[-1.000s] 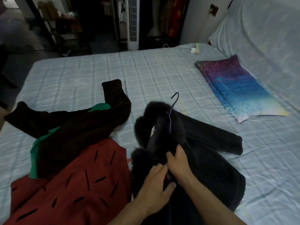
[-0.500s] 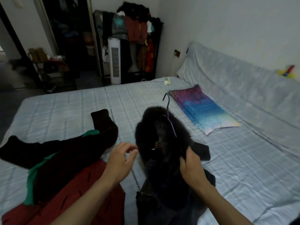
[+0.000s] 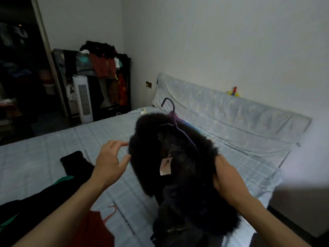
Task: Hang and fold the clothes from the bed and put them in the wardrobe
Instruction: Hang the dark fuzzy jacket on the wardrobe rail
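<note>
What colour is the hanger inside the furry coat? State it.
Purple; the hanger shows best in the head view.

Black furry coat (image 3: 187, 184), plain, no pattern. Hanger (image 3: 172, 113) purple. Tag (image 3: 165, 166) pale pinkish white, small red mark. Bed sheet (image 3: 53, 166) pale blue, check of grey-blue lines. Headboard cover (image 3: 231, 113) pale blue, faint yellowish motifs. Dark garment (image 3: 76, 163) black, green lining showing. Red garment (image 3: 96, 227) deep red, lighter red strings. Tower fan (image 3: 83, 98) white, grey grille. Toy (image 3: 233, 92) yellow and red. Wall (image 3: 213, 41) whitish grey.
</note>
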`<state>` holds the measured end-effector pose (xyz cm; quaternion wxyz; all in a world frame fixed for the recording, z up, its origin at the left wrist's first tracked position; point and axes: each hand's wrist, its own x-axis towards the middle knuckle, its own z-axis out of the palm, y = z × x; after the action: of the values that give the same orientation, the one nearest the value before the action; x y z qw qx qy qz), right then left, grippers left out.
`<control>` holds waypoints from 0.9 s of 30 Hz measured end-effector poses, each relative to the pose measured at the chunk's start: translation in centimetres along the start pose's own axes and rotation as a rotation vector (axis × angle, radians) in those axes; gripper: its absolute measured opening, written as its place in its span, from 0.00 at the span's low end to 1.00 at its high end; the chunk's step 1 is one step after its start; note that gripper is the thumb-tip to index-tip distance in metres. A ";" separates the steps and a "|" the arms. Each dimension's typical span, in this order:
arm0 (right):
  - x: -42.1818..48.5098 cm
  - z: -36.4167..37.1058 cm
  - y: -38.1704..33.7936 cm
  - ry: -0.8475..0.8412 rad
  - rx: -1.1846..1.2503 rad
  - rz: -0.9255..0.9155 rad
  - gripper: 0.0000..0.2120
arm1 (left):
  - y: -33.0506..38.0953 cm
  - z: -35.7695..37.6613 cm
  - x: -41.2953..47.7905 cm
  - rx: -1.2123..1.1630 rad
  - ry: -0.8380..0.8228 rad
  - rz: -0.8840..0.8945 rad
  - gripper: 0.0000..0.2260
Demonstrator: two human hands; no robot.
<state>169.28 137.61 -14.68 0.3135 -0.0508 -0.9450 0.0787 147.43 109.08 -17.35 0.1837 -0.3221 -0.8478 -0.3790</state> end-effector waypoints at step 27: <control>3.8 -1.0 6.0 0.182 -0.103 -0.107 0.16 | 3.7 -1.3 0.7 -0.089 -0.107 0.222 0.11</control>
<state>167.10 144.18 -12.73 0.3988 -0.0232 -0.9167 0.0080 149.57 110.27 -14.15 0.1647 -0.4414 -0.7979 -0.3760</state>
